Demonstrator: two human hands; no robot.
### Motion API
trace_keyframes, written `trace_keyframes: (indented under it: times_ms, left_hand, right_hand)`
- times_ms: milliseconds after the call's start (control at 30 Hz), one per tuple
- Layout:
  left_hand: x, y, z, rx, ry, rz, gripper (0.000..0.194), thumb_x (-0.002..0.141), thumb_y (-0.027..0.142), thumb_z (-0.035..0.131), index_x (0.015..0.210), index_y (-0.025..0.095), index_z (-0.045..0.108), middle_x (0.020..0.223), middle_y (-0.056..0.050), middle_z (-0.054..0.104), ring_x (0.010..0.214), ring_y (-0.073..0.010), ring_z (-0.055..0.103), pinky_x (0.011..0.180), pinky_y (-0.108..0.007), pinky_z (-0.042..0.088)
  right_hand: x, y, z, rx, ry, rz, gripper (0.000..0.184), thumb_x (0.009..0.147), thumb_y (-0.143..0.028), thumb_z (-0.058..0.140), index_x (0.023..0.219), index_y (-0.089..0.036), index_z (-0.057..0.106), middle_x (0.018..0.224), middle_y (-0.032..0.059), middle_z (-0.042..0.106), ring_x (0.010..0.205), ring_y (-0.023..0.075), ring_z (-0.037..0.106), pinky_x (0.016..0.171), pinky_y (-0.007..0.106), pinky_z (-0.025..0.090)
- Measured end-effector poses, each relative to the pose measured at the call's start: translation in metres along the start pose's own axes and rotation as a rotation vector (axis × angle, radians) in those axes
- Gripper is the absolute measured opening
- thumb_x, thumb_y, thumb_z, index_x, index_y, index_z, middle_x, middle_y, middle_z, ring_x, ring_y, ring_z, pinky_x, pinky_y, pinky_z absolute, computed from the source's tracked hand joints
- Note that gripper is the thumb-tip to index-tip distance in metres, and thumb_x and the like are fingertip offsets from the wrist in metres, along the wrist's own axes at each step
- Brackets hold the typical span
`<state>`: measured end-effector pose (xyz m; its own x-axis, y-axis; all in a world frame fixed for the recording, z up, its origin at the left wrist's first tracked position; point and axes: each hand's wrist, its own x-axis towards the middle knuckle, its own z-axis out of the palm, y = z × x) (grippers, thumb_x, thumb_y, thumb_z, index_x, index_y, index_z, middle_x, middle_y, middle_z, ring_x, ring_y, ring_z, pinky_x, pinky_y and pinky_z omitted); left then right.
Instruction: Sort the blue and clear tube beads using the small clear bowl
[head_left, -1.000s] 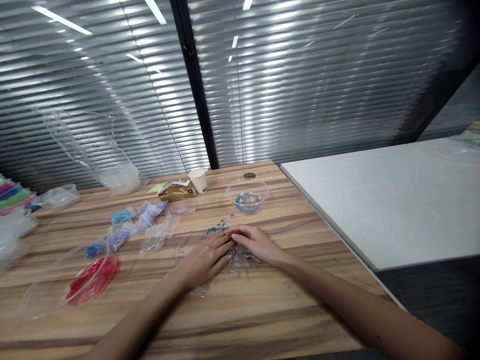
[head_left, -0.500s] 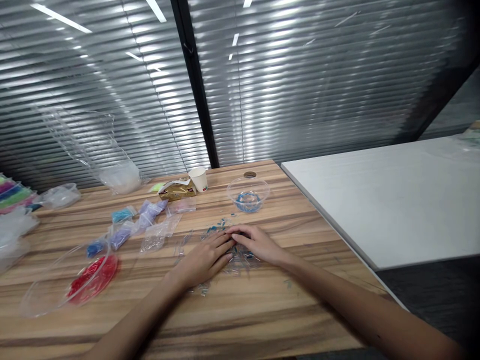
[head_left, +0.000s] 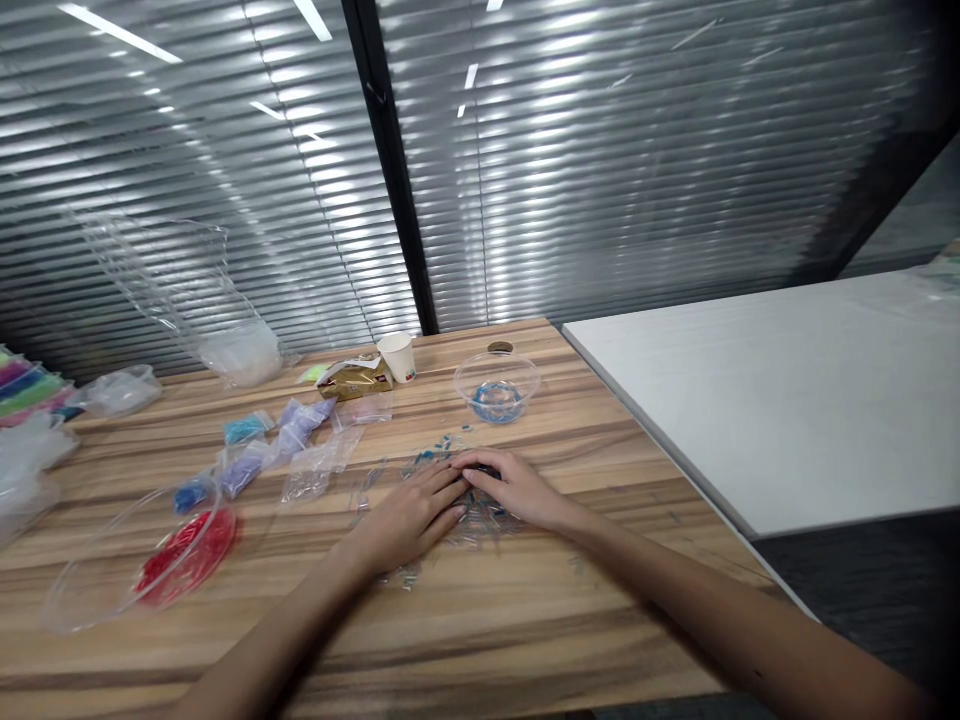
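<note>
Tube beads (head_left: pixel 484 520), blue and clear by their look, lie loose on the wood-grain worktop (head_left: pixel 420 660), under and around the person's two hands. The left hand (head_left: pixel 416 512) lies palm down over them, fingers extended and a little apart; the right hand (head_left: pixel 517 488) is curved, its fingertips meeting those of the left. Whether either one pinches a bead underneath cannot be told. Over the last second almost nothing changes: both hands keep their place and the scatter looks the same, so the beads seem no further gathered or sorted than they were. Off to the left, a clear bowl (head_left: pixel 105 580) with red contents (head_left: pixel 176 555) appears tilted. A little beyond lie zip bags: one dark blue (head_left: pixel 189 495), two purple (head_left: pixel 241 468) (head_left: pixel 300 430), one turquoise (head_left: pixel 245 428) and a flattened clear one (head_left: pixel 315 470), which crowd the left side. Ahead of the fingers, a few stray blue beads lie on the way to a second clear bowl (head_left: pixel 463 388), upright, with blue contents (head_left: pixel 496 402). Farther back, a gold tissue packet (head_left: pixel 356 378) stands just beside a white paper cup (head_left: pixel 397 357), and a small brown disc (head_left: pixel 500 347), too small to identify, sits behind the second bowl.
</note>
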<state>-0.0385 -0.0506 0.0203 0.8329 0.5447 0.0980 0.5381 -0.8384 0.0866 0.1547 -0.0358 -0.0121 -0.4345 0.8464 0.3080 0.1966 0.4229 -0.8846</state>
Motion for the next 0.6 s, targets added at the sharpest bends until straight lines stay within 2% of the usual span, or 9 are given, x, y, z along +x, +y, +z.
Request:
trace_keyframes:
  times_ms: [600]
  left_hand:
    - [0.0018, -0.0002, 0.0007, -0.025, -0.028, -0.018, 0.033, 0.096, 0.025, 0.038, 0.125, 0.015, 0.048, 0.134, -0.012, 0.047, 0.128, -0.0241, 0.039, 0.109, -0.043, 0.032]
  right_hand:
    - [-0.0008, -0.0028, -0.0003, -0.086, 0.001, -0.047, 0.023, 0.086, -0.013, 0.050, 0.104, -0.016, 0.064, 0.111, 0.0081, 0.066, 0.105, 0.0192, 0.059, 0.095, 0.036, 0.044]
